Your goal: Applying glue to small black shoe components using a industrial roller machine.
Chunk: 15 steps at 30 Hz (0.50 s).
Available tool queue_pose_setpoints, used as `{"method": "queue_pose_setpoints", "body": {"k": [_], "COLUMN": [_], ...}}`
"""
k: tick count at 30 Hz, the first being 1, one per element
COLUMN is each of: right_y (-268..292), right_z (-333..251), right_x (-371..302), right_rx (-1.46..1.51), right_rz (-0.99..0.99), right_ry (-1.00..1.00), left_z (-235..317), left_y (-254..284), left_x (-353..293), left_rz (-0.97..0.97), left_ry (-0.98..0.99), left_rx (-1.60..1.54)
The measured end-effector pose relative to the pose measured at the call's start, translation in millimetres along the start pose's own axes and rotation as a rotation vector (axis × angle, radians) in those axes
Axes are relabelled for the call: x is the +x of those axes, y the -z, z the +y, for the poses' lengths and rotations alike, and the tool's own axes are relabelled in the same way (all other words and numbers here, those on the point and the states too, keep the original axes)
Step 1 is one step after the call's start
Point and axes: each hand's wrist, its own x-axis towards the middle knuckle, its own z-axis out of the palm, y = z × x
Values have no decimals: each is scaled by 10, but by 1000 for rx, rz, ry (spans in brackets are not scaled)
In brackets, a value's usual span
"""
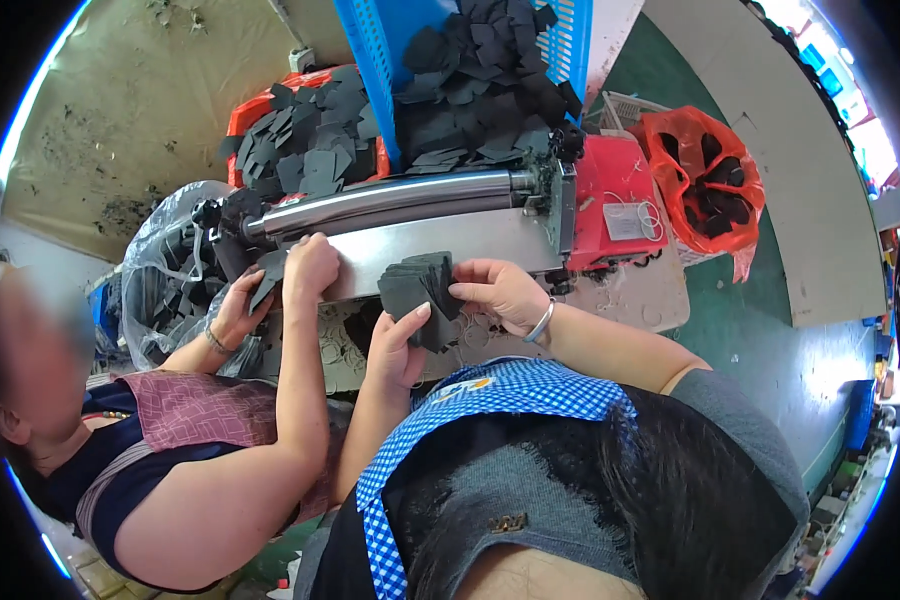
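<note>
A thick, fanned stack of dark grey flat pieces (pixel 410 288) is held in front of the roller machine. My left hand (pixel 398 345) grips the stack from below, its thumb pressed on the face. My right hand (pixel 495 292), with a metal bangle at the wrist, has its fingers bent against the stack's right edge. Just behind the stack is the machine's metal feed plate (pixel 450 238), under long steel rollers (pixel 390 205).
At left, a co-worker's hands (pixel 311 268) hold similar pieces at the plate. Behind the rollers stand a blue crate (pixel 368 75) and a red bag (pixel 238 118) heaped with pieces. Another red bag (pixel 660 135) sits right of the red machine housing (pixel 610 190); a clear bag (pixel 145 260) is left.
</note>
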Motion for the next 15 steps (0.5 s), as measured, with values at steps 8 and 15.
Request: {"method": "queue_pose_setpoints", "body": {"k": [8, 15], "right_y": [149, 187], "right_z": [17, -76], "right_x": [222, 422], "right_rx": [-83, -479], "right_rz": [74, 62], "right_ry": [-19, -141], "left_z": [7, -49], "left_y": [21, 25], "left_x": [118, 194], "left_rz": [44, 192], "left_ry": [-21, -95], "left_rx": [-9, 155]}}
